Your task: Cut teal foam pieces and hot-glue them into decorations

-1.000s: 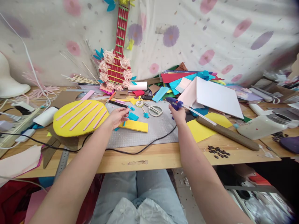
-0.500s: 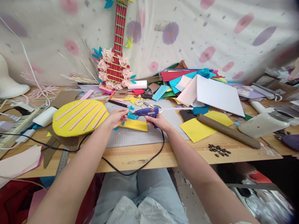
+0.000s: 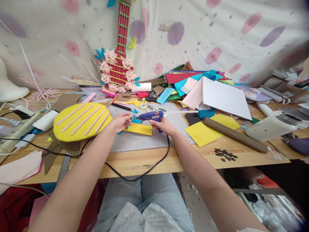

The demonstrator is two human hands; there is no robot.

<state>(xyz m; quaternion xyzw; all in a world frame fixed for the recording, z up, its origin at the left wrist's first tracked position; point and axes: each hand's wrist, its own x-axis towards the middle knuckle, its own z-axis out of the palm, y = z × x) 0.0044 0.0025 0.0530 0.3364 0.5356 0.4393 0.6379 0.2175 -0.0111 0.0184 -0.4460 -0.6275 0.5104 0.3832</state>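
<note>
The right hand (image 3: 162, 124) is wrapped around the handle of a blue glue gun (image 3: 150, 116), nozzle aimed left at a small blue foam piece (image 3: 135, 120) pinched in the left hand (image 3: 122, 121) fingertips, steadying it against the tip. Both hover over the grey cutting mat (image 3: 145, 138), just above a yellow foam strip (image 3: 138, 129), with the gun's black cord (image 3: 135, 172) drooping off the wooden table (image 3: 169, 159) edge.

Wooden table (image 3: 169, 159) under grey cutting mat (image 3: 142, 140) (yellow sheet (image 3: 205, 132) beside), black beads (image 3: 225, 154).

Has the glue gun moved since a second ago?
Yes. The glue gun in the right hand came left from near the white board to the blue piece at the left hand.
</note>
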